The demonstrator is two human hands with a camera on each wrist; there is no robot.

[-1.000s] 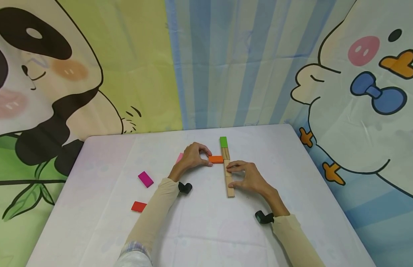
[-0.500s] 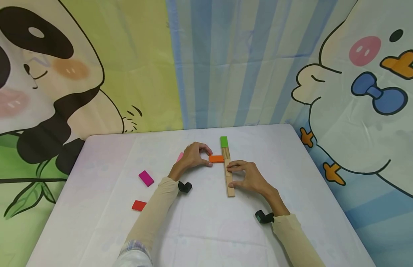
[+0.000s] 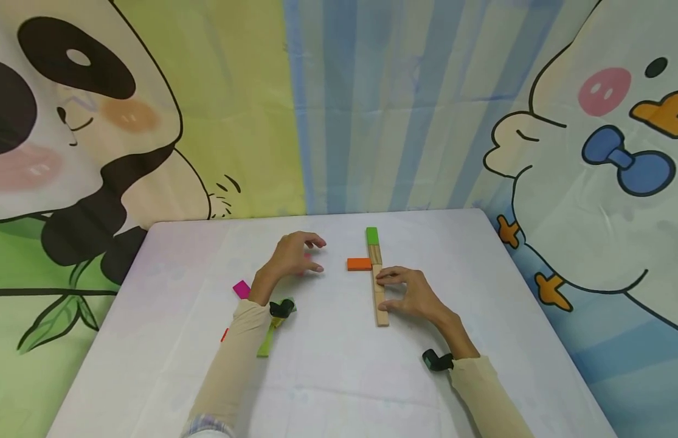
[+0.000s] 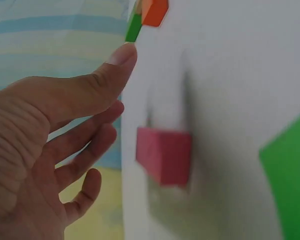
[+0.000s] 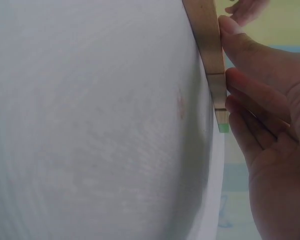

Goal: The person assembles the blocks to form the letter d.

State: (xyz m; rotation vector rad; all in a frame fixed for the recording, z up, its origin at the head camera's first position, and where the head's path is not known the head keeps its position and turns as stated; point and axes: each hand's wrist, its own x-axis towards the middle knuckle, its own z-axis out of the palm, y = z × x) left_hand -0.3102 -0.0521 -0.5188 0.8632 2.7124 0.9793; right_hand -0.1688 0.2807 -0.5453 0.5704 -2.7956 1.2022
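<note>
Touching wooden blocks (image 3: 379,293): right hand (image 3: 411,293).

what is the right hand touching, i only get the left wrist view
Observer: The right hand has its fingertips and thumb on the row of plain wooden blocks.
Operator: ok and what meets that row on its left side
Observer: In the head view, the orange block lies crosswise there, with its right end at the row.
Operator: anything lying further left, behind my camera
Observer: Yes, a red piece shows as a thin sliver beside the left sleeve.
</note>
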